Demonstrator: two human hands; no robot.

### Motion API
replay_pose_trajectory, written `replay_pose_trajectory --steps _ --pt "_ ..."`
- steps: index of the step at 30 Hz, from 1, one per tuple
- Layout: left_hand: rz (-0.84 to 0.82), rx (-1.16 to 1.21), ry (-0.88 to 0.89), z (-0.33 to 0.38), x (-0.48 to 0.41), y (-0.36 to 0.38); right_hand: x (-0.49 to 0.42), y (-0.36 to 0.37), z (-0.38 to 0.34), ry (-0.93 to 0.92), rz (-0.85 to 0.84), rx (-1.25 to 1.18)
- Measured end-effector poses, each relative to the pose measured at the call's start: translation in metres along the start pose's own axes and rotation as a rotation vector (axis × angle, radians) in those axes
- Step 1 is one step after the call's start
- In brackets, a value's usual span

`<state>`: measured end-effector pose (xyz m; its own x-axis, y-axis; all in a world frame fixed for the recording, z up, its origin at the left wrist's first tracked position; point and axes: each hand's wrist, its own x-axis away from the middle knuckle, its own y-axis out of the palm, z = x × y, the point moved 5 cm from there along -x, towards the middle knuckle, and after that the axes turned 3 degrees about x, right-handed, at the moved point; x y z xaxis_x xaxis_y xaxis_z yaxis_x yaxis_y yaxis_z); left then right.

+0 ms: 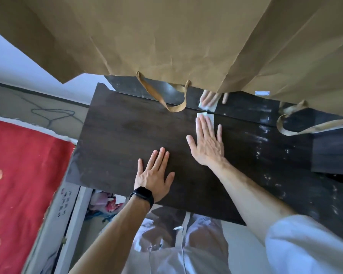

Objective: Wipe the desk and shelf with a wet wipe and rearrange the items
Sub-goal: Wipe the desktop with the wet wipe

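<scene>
Brown paper bags (166,36) hang across the whole top of our view and hide the far end of the dark wood desk (117,135). We cannot say how many bags there are, but we count two flat looped handles: one (162,97) dangles over the back edge near the middle, the other (289,127) droops onto the right side of the top. Behind the desk top stands a glossy dark back panel (246,107), which mirrors fingers and a white patch just under the bags' lower edge. To the left we see one red cloth (24,175) with a yellow pattern and one wire hanger (52,113) on the floor. Pale wet streaks mark the right part of the desk. We see one wet wipe (200,115), lying flat at the back edge of the desk under the fingertips of the right hand (208,141). That hand reaches forward from a white sleeve (305,244), palm down, fingers straight and spread, pressing the wipe to the wood. The left hand (154,175), a black wristband (143,195) on its wrist, lies flat on the desk nearer us, fingers straight and holding nothing.
</scene>
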<state>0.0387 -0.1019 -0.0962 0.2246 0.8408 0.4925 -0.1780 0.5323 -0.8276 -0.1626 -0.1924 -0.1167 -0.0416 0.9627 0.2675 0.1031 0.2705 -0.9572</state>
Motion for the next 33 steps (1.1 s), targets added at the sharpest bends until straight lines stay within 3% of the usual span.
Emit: replay_pose_trajectory --steps 2,5,8,10,13,15,17,21,24,26,29,31,33 --pt "-0.014 -0.008 -0.004 0.000 0.000 0.000 0.009 -0.002 0.040 0.110 -0.003 -0.015" --pt "-0.019 -0.011 -0.012 0.003 0.000 -0.001 0.048 -0.008 0.126 0.451 0.017 -0.076" --pt "-0.015 -0.010 -0.028 0.007 0.000 0.000 0.064 -0.015 0.144 0.626 0.003 -0.120" --pt "-0.009 -0.015 -0.041 0.008 0.000 0.000 0.050 -0.014 0.102 0.508 0.018 -0.099" --pt "-0.015 -0.035 -0.061 0.011 -0.001 0.002 0.035 0.003 0.020 0.093 -0.013 -0.049" --pt "-0.008 -0.042 -0.077 0.013 0.000 0.003 0.036 0.008 0.021 -0.028 -0.027 -0.004" --pt "-0.005 -0.034 -0.096 0.017 0.001 0.001 0.037 0.003 0.070 0.107 0.015 -0.035" --pt "-0.027 -0.018 -0.152 0.030 0.001 0.000 0.075 -0.006 0.185 0.621 0.040 -0.151" --pt "-0.043 -0.002 -0.135 0.046 0.000 -0.003 0.118 -0.001 0.193 0.816 0.065 -0.264" --pt "-0.052 -0.021 -0.070 0.066 -0.003 -0.003 0.135 0.005 0.159 0.734 0.048 -0.219" --pt "-0.053 -0.019 -0.010 0.101 -0.012 0.003 0.125 0.016 0.106 0.385 0.035 -0.123" --pt "-0.066 -0.011 -0.021 0.116 -0.019 0.007 0.093 0.011 0.109 0.226 0.055 -0.070" --pt "-0.085 -0.003 -0.066 0.123 -0.022 0.011 0.068 0.001 0.151 0.296 0.030 -0.093"
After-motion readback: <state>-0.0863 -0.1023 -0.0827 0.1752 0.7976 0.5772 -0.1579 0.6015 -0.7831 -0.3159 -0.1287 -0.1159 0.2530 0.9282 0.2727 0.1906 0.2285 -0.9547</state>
